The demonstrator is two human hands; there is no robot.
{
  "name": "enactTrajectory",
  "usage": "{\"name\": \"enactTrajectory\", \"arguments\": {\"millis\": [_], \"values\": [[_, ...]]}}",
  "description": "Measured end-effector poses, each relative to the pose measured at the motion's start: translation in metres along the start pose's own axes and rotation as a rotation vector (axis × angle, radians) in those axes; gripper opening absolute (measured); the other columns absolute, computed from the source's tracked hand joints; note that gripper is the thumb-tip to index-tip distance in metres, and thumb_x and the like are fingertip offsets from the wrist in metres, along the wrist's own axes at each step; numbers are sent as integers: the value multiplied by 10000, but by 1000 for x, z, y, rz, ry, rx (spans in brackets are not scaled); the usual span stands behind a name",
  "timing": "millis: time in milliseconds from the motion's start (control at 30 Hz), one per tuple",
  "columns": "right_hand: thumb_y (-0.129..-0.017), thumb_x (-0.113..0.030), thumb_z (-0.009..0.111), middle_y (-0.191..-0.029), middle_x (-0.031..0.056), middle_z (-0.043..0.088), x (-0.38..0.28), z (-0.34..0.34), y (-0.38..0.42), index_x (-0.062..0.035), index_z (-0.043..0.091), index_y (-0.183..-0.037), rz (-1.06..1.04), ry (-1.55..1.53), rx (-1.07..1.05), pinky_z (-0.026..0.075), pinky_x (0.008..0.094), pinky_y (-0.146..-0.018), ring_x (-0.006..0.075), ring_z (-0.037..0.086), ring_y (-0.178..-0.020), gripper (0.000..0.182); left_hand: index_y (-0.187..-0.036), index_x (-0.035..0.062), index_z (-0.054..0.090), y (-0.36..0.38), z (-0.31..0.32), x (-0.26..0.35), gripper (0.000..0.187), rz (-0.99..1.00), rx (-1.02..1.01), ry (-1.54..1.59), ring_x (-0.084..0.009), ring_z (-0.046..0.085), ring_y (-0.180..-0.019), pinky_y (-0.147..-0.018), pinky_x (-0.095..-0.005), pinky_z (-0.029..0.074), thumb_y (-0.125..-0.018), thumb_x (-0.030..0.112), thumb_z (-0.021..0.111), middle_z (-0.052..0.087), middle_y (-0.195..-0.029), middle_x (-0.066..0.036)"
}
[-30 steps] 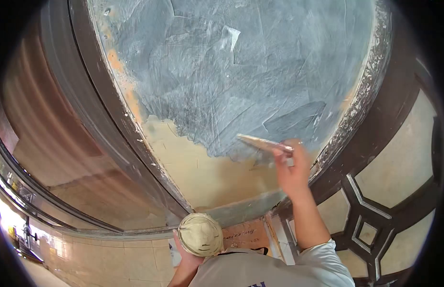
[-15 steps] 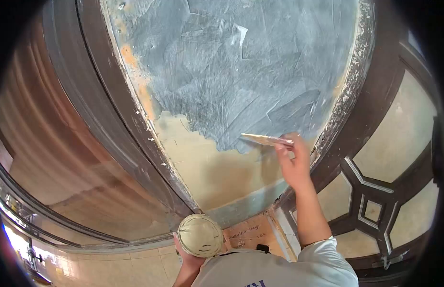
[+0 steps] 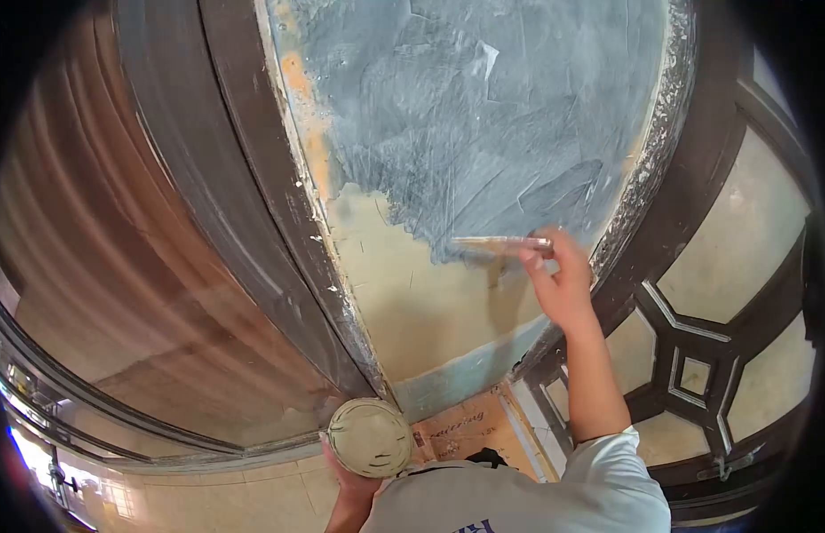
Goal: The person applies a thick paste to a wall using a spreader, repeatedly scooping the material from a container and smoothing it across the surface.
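My right hand (image 3: pixel 559 275) is closed around the handle of a paintbrush (image 3: pixel 497 243), whose bristle end points left against the wall. The brush lies at the lower edge of a grey coating (image 3: pixel 466 142), where it meets the bare beige part of the wall (image 3: pixel 430 311). Low in the view, near my body, my left hand (image 3: pixel 352 478) holds a round container (image 3: pixel 370 437) with a pale greenish-beige top. Most of that hand's fingers are hidden under the container.
A dark wooden frame (image 3: pixel 279 213) with chipped edges runs along the left, beside a brown curtain behind glass (image 3: pixel 137 240). Dark latticework (image 3: pixel 688 355) stands at the right. Cardboard with writing (image 3: pixel 466 435) lies below, near a tiled floor (image 3: pixel 226 502).
The view has shifted, so the wall's left side now sits farther right. My right hand and the brush have moved slightly up and right, and the brush is more level.
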State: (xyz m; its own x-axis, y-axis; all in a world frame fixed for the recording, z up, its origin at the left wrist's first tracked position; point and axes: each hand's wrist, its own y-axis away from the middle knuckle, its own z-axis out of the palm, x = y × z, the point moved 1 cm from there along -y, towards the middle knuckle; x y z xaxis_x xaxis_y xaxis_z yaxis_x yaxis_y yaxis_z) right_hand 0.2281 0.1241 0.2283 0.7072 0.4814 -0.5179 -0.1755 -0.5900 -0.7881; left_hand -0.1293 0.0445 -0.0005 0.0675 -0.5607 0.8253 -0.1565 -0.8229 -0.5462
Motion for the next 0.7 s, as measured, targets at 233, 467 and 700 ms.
{"name": "enactTrajectory", "arguments": {"millis": [233, 467, 700], "values": [[-878, -107, 647, -832, 135, 604, 83, 97, 169, -81, 624, -929, 118, 5, -589, 491, 454, -726, 360, 613, -840, 62, -1553, 89, 63, 5, -8, 5, 827, -182, -30, 160, -336, 435, -1370, -1152, -488, 351, -975, 224, 639, 356, -1528, -220], [-768, -14, 671, -858, 112, 628, 65, 55, 90, -68, 615, -909, -114, 275, -357, 504, 448, -728, 345, 625, -850, 161, -1522, 120, 236, 0, -6, -5, 678, -484, 181, 846, -339, 461, -1344, -1114, -526, 388, -972, 454, 449, 418, -1498, -176], [-743, 0, 680, -1002, 132, 658, -1, 24, 58, -38, 636, -1020, -266, 276, -160, 523, 438, -756, 358, 628, -910, 283, -1480, 144, 433, -9, 5, 4, 732, -718, 227, 1275, -354, 475, -1330, -1092, -560, 405, -993, 658, 250, 477, -1476, -123]]}}
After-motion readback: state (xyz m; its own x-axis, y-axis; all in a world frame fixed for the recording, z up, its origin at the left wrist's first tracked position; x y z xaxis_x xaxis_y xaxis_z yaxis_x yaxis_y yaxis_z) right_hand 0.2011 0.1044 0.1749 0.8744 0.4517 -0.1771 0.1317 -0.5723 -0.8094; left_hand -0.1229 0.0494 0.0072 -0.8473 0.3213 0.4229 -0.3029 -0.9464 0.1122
